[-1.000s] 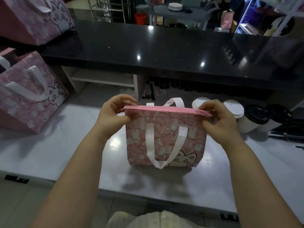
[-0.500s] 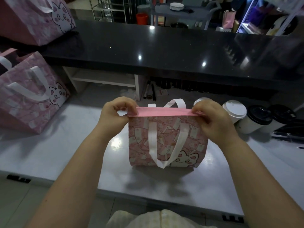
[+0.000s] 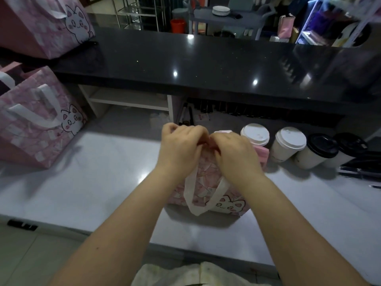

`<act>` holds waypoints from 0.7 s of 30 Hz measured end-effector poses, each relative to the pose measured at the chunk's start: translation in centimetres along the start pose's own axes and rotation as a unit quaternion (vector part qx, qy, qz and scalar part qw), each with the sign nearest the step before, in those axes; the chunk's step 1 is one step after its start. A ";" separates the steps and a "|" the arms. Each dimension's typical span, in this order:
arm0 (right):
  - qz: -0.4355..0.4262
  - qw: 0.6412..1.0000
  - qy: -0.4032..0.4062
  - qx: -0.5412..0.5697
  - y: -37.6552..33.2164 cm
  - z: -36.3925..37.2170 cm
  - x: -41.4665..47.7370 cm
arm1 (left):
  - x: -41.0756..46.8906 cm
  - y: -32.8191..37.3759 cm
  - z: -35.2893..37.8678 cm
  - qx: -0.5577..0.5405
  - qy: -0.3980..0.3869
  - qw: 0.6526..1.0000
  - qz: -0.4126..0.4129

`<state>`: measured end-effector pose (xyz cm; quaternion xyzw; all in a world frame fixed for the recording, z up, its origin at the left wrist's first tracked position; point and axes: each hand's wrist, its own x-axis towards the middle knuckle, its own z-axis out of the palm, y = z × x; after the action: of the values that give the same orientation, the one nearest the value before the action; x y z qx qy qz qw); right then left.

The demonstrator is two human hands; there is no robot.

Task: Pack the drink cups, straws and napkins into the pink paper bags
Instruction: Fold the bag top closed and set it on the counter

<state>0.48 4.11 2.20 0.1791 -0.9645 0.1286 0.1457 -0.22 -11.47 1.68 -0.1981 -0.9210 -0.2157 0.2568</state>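
Sliding in from bag (image 3: 206,178) corners, left hand (image 3: 181,147) and right hand (image 3: 231,151) pinching mid-rim, seemingly prying it open for cups (image 3: 288,145).

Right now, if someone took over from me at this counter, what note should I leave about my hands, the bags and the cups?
Hands: left hand and right hand both pinch the top edge of the small bag at its middle, holding it shut.
Small bag: upright on the white counter, contents hidden.
To its right, unpacked: two white-lidded cups and two black-lidded cups.
Big bags: one on the white counter at the left, one on the black counter.
Done: small bag's top closed.
Left: pack the four cups; straws and napkins cannot be made out.
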 end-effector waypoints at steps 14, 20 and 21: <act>0.028 0.996 0.067 0.052 1.9 -0.2 -1.5 | -0.3 0.0 0.1 0.054 -0.046 0.997 -0.011; -0.024 0.994 0.087 0.066 1.8 0.5 -1.6 | -0.8 0.1 0.5 0.071 -0.049 0.996 -0.004; -0.017 0.993 0.088 0.074 2.3 0.3 -1.9 | -1.0 -0.3 0.2 0.071 -0.037 0.997 -0.013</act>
<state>1.18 6.66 0.84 0.1937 -0.9324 0.2128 0.2185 0.35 -11.89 0.82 -0.1753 -0.9453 -0.1453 0.2336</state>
